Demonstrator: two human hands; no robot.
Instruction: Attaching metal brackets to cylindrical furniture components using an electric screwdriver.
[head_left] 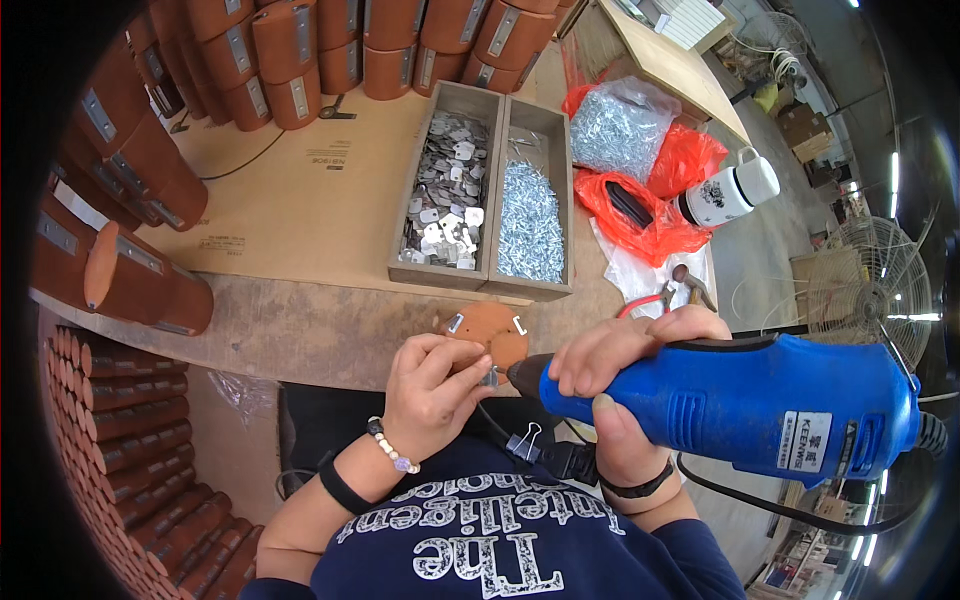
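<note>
My right hand (620, 385) grips a blue electric screwdriver (760, 400), its black nose pointing left at a brown rounded wooden piece (490, 330). That piece carries small metal plates on its top and rests at the near edge of the workbench. My left hand (430, 385), with a bead bracelet and a dark band at the wrist, pinches the piece's lower edge right by the tool tip. Whether a screw sits under the fingers is hidden.
A two-compartment wooden tray (492, 275) holds several metal plates on the left and screws on the right. Red bags (640, 200) of screws, a white mug (725, 190) and pliers (665, 295) lie to the right. Stacks of brown cylinders (130, 160) ring the bench's left and far sides.
</note>
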